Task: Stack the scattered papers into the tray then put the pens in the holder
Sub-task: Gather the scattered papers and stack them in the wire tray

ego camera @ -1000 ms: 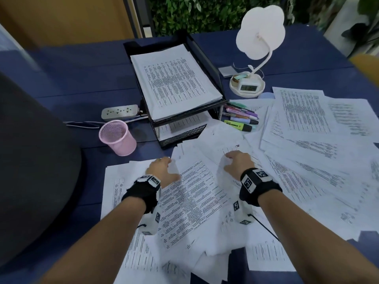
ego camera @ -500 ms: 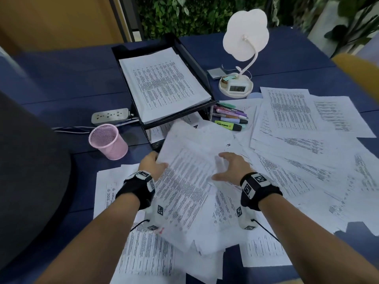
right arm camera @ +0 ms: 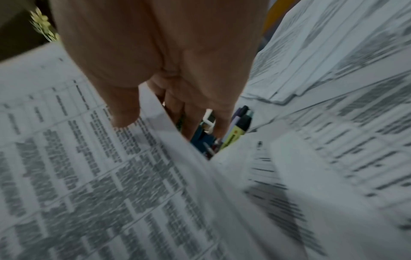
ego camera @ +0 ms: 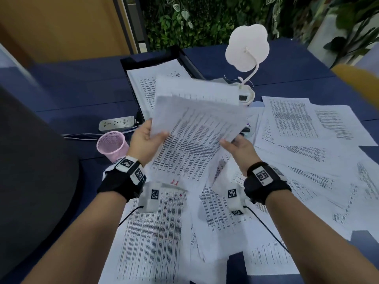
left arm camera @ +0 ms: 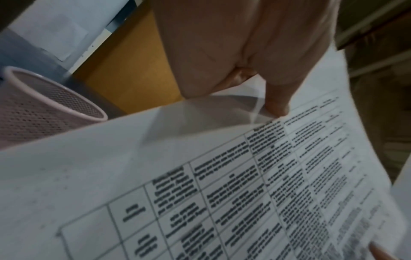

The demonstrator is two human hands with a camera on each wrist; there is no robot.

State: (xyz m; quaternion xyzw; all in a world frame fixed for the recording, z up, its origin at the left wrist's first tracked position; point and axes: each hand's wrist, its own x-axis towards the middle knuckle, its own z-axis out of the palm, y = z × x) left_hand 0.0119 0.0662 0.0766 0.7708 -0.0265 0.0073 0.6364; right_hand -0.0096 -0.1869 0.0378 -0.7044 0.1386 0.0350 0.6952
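Above the desk (ego camera: 61, 83), hands (ego camera: 143, 138) gripping printed papers (ego camera: 194, 136), text unreadable

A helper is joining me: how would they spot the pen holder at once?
Start at the black paper tray at the back of the blue table. The pen holder stands in front of it, near the left hand. It alone is pink mesh.

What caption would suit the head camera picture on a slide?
Both hands, left hand and right hand, lift a sheaf of printed papers above the littered desk toward the black tray.
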